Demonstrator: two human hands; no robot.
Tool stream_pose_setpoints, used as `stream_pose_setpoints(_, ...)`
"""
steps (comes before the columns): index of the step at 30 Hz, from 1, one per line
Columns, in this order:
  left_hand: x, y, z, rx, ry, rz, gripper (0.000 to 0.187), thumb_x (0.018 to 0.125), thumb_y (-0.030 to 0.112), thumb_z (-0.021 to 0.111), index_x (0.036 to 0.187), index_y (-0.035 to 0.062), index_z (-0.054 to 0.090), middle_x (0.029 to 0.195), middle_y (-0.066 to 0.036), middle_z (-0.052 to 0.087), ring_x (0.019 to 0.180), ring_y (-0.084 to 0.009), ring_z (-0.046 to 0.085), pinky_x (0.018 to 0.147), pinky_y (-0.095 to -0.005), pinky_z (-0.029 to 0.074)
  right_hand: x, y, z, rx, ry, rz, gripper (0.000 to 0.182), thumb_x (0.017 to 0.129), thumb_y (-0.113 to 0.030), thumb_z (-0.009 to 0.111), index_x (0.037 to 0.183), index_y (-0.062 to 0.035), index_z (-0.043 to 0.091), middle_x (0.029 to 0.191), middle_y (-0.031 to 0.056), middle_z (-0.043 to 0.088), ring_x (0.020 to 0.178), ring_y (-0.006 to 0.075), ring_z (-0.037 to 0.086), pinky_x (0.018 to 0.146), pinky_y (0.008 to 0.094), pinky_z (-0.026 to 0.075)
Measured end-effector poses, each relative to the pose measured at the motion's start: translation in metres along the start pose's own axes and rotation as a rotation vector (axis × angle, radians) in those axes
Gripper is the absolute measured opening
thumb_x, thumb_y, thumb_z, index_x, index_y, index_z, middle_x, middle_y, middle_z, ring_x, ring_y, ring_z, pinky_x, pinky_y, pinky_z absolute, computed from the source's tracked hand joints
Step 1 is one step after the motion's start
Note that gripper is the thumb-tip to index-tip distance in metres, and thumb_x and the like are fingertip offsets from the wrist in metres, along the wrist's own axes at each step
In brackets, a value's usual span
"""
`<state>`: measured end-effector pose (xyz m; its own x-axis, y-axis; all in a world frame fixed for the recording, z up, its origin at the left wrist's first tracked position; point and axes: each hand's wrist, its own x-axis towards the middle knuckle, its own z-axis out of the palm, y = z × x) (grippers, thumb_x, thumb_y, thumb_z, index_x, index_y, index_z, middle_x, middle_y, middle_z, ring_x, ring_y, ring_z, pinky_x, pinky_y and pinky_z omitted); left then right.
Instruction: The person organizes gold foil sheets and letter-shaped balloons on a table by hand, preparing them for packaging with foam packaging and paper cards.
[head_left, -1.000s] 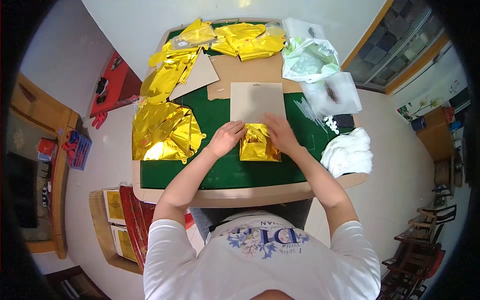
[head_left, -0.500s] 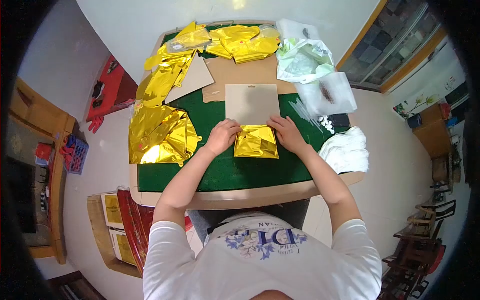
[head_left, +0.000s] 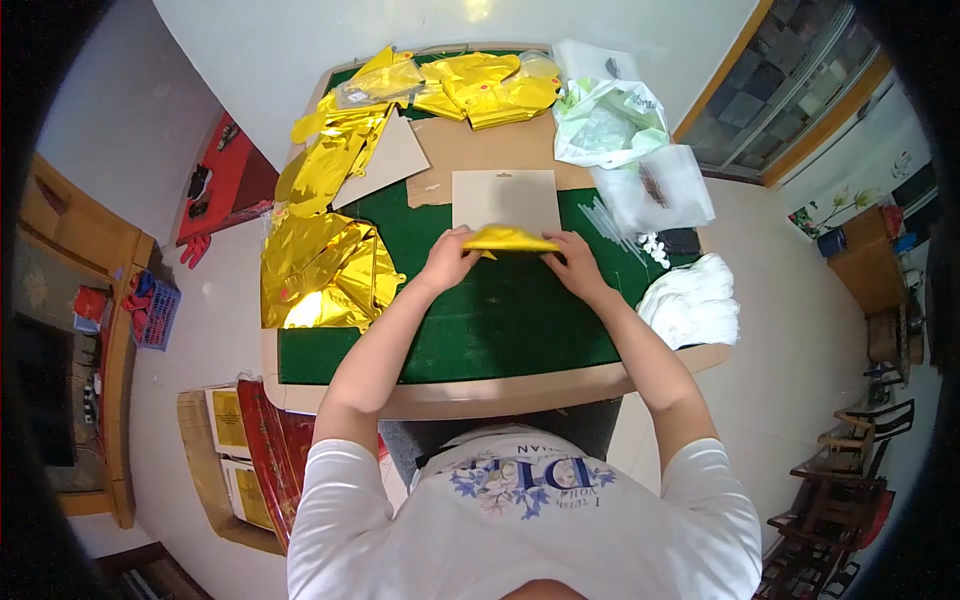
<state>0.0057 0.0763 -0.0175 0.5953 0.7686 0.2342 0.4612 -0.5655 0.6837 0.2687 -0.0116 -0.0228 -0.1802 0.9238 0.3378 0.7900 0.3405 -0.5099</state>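
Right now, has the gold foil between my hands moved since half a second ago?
Yes, away from you: judged against the table's near edge, the gold foil now sits farther off.

The foil (head_left: 512, 238) is gold, the card (head_left: 503, 200) tan, the tabletop (head_left: 500, 330) green.

Left hand (head_left: 450, 260) and right hand (head_left: 577, 266) gripping folded gold foil (head_left: 508, 239) by opposite ends, cardboard sheet (head_left: 504, 198) just beyond, green tabletop (head_left: 490, 335) below, plastic bag (head_left: 638, 150) at far right.
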Motion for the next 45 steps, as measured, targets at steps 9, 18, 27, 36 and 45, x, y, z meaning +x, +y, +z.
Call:
stream_pose_setpoints(9,0.013,0.007,0.011,0.144,0.058,-0.296,0.021,0.080,0.019,0.062,0.083,-0.0011,0.067,0.102,-0.016,0.062,0.096,-0.0355,0.053,0.084,-0.0424,0.045,0.013,0.001,0.020,0.032,0.190,0.135,0.015,0.081,-0.012,0.066,0.088,-0.0010,0.059,0.097,0.0118,0.055,0.094,0.0319,0.051,0.081,0.0395,0.043)
stream_pose_setpoints(18,0.044,0.013,0.010,0.180,-0.069,-0.652,0.031,0.080,0.019,0.055,0.100,0.0000,0.068,0.114,-0.019,0.061,0.107,-0.0377,0.056,0.093,-0.0437,0.046,0.020,-0.007,0.032,-0.179,0.243,0.270,0.014,0.079,-0.017,0.066,0.084,-0.0059,0.059,0.093,0.0101,0.054,0.091,0.0316,0.050,0.077,0.0432,0.043)
stream_pose_setpoints(27,0.048,0.023,0.009,0.218,-0.073,-0.734,0.032,0.083,0.018,0.053,0.106,0.0027,0.067,0.116,-0.016,0.062,0.110,-0.0349,0.056,0.093,-0.0448,0.047,0.024,-0.002,0.030,-0.100,0.335,0.479,0.015,0.081,-0.015,0.064,0.087,-0.0066,0.053,0.091,0.0096,0.055,0.087,0.0326,0.053,0.075,0.0464,0.042)
stream_pose_setpoints(36,0.049,0.032,0.005,0.267,-0.100,-0.749,0.035,0.084,0.020,0.052,0.111,0.0035,0.064,0.121,-0.015,0.058,0.113,-0.0348,0.053,0.095,-0.0438,0.046,0.055,-0.018,0.038,-0.251,0.217,0.183,0.036,0.093,-0.025,0.051,0.126,-0.0107,0.053,0.133,0.0141,0.049,0.125,0.0324,0.044,0.106,0.0524,0.029)
stream_pose_setpoints(45,0.057,0.007,-0.005,0.086,-0.037,-0.725,0.039,0.085,0.034,0.054,0.106,0.0027,0.067,0.113,-0.021,0.063,0.106,-0.0362,0.060,0.090,-0.0445,0.049,0.052,-0.008,0.053,-0.360,0.086,0.184,0.046,0.095,-0.034,0.043,0.138,-0.0167,0.044,0.144,0.0132,0.038,0.135,0.0301,0.033,0.109,0.0549,0.022)
